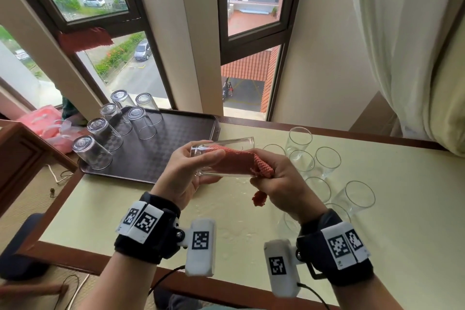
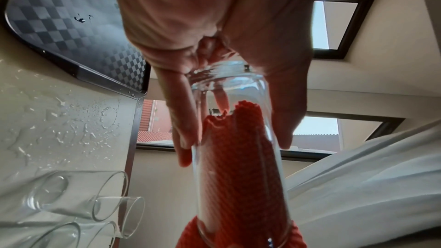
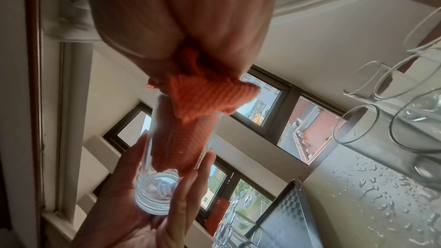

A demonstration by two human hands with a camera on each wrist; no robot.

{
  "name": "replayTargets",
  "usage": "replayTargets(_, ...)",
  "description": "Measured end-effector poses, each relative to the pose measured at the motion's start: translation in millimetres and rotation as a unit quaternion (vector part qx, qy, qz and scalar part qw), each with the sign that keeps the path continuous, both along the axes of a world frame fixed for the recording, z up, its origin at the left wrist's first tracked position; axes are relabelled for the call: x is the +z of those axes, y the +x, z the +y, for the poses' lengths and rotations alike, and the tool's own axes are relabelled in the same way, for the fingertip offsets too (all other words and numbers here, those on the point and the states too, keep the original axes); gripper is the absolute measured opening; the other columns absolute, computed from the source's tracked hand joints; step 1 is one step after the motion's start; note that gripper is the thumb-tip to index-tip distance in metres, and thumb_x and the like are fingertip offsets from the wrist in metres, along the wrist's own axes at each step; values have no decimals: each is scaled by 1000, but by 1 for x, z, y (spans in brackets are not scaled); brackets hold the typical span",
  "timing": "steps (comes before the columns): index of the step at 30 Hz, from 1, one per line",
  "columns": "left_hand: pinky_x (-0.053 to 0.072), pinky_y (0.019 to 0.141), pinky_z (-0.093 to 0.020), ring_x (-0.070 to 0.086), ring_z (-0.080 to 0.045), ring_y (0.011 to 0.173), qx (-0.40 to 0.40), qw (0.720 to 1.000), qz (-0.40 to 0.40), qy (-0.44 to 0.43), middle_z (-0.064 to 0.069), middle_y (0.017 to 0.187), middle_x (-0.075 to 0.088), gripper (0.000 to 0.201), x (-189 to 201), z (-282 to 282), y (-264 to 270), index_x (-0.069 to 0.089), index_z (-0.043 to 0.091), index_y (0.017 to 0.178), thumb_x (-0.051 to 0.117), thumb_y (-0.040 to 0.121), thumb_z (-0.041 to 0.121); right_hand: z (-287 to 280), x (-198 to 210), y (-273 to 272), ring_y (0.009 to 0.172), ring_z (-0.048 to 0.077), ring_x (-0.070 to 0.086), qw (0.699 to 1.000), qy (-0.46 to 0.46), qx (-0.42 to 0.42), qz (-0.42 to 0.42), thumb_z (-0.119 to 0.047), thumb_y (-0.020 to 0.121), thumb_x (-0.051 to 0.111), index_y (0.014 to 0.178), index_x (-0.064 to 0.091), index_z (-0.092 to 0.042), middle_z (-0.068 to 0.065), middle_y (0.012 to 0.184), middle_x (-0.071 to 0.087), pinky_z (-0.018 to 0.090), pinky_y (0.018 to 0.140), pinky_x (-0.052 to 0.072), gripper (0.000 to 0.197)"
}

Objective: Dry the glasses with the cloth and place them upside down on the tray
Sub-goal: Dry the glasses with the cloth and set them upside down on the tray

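A clear glass lies on its side in the air above the middle of the bench, its base cupped in the left hand, whose fingers wrap along its wall. An orange cloth is stuffed through the mouth and fills most of the inside, stopping just short of the thick base. The right hand has its fingers clenched on the bunched end of the cloth at the rim, and a loose tail hangs below the palm. The dark checkered tray sits at the bench's far left corner and carries six glasses standing upside down, grouped toward its far and left edges, while its near right part is bare. Near the right side of the bench a cluster of upright glasses stands mouth up; they look empty. The pale bench top has a brown wooden border and water droplets spread between the tray and the upright glasses. Behind the bench are dark-framed windows looking down on a street, parked cars and red tiled roofs. A white curtain hangs at the right, and a pink plastic bag lies beyond the bench's left edge.
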State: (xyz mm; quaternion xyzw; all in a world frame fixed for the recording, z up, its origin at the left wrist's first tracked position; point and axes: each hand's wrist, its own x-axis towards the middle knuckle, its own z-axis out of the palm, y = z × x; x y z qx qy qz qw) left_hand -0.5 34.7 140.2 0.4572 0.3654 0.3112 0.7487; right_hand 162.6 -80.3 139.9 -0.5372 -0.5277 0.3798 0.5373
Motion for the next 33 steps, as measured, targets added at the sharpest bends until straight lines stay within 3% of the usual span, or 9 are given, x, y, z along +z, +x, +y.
replayTargets(2,61,65,-33,72,-20,79,-4,1000,-6,-8,-9,95,73,71,-1,0,1,64,8,109,85,46,31,-3,-2,3,74,3,61,998,44,-50,1,17,71,61,102,68,-29,-20,83,68,23,62,54,55)
replayTargets(6,61,64,-30,72,-18,78,-7,999,-26,-25,-8,94,73,66,2,-1,6,69,8,107,89,49,33,-4,-8,4,67,13,60,973,143,-183,14,-6,73,77,95,69,-23,-5,84,66,22,55,52,28)
replayTargets(9,61,67,-30,71,-19,81,-7,999,-27,-42,-10,96,72,41,5,-2,7,71,9,104,76,67,24,-5,-11,-5,60,5,54,967,165,-193,-31,-20,88,65,97,68,-27,-14,77,63,23,52,47,12)
replayTargets(15,60,65,-27,68,-25,90,-24,998,-28,-55,-14,101,70,38,11,-6,11,73,8,105,74,71,23,4,0,-22,49,8,50,974,133,-182,28,-31,92,59,93,64,-25,1,65,59,25,42,46,7)
replayTargets(21,59,61,-26,68,-27,86,-42,998,-4,-43,-18,102,69,56,17,-1,8,66,-2,118,75,69,24,4,7,-6,49,3,57,993,84,-79,26,-3,81,72,97,65,-20,-12,66,66,16,47,48,25)
replayTargets(25,60,69,-28,71,-26,88,-47,997,-15,-67,-19,105,72,44,16,0,6,72,6,111,73,71,26,2,4,-4,80,9,71,972,134,-171,-94,-28,76,79,102,70,-15,-7,87,73,27,72,59,30)
replayTargets(28,57,82,-34,70,-30,103,-37,996,-19,-85,-20,117,71,41,16,-1,8,75,9,112,77,75,27,3,0,-8,91,15,71,962,156,-192,-115,-31,79,76,107,69,-9,1,95,74,37,80,60,36)
replayTargets(31,61,70,-29,70,-26,94,-21,996,-20,-79,-16,107,72,42,19,-2,7,76,8,106,83,68,25,5,-1,-18,96,10,71,979,120,-149,-67,-22,80,76,110,64,-16,-3,101,73,29,85,58,33)
replayTargets(33,61,63,-28,72,-24,85,-7,998,-13,-57,-16,103,72,60,21,-5,10,68,1,118,86,64,21,7,3,-16,84,2,70,988,73,-131,-33,-7,81,76,104,62,-21,-6,94,71,16,75,55,30)
